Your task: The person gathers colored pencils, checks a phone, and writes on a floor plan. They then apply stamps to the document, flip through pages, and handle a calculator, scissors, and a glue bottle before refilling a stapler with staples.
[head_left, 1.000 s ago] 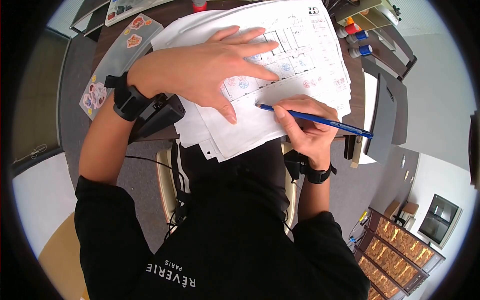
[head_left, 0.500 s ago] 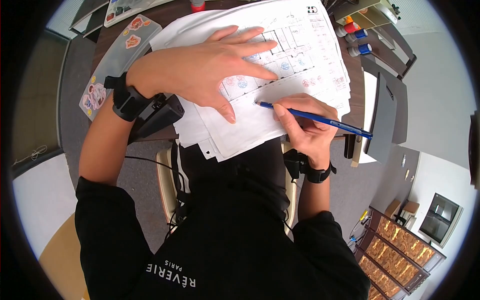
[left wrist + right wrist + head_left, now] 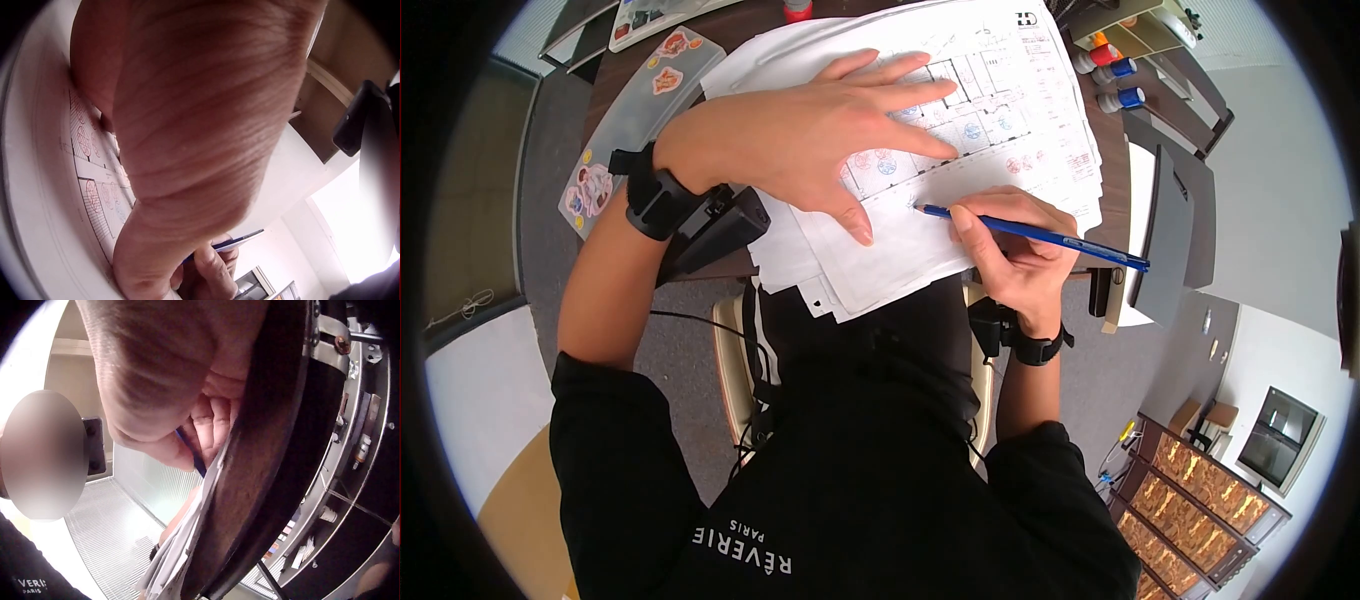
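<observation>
My left hand lies with fingers spread on a stack of paper sheets, over a printed floor plan marked with red and blue circles. In my right hand a slim blue pencil is pinched between thumb and fingers, its point on the white area below the plan. It slants away to the right. The left wrist view shows the pencil beyond the left hand's thumb. Seen from the right wrist, most of the pencil is hidden by the right hand.
The sheets reach over the front edge of the dark brown table. To the left lies a clear folder with stickers. Several capped bottles stand at the right, and a red-based bottle at the back. A grey machine adjoins the right side.
The pencil point and right hand have shifted very slightly to the right over the paper. The left hand stays spread in the same place.
</observation>
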{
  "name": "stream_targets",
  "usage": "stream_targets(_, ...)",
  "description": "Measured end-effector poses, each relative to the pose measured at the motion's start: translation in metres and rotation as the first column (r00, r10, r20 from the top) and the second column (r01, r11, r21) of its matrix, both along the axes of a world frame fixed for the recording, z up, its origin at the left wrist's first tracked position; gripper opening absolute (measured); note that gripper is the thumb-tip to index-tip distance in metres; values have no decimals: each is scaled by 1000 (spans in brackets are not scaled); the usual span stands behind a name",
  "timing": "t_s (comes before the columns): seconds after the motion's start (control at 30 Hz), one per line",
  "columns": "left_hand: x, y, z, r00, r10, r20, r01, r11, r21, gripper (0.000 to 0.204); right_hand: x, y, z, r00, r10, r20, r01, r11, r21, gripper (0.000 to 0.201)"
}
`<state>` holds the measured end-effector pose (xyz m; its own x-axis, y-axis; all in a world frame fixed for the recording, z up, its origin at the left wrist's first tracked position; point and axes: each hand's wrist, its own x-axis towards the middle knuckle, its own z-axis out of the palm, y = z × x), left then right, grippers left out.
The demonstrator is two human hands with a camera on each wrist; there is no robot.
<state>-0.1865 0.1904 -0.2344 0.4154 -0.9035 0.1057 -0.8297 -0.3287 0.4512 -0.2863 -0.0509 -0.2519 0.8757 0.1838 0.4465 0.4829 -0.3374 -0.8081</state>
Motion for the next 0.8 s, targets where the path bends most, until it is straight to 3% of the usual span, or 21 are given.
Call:
stream_targets(0.47, 0, 0, -2, 1000, 9, 14, -9, 1000, 6, 96, 0, 0, 1, 1000, 4, 31, -4, 1000, -17, 8)
stream_targets(0.57, 0, 0, -2, 1000, 10, 6, -10, 1000, -3, 95, -4, -5, -4, 999, -41, 0, 41, 996, 74, 6)
stream_targets(0.63, 0, 0, -1, 1000, 7, 12, -7, 1000, -6, 95, -4, -7, -6, 996, -58, -69, 78, 937, 339, 6)
stream_targets(0.8, 2, 0, -3, 1000, 1, 20, -1, 1000, -5, 94, -1, -4, 1, 980, -89, -177, 140, 943, 302, 7)
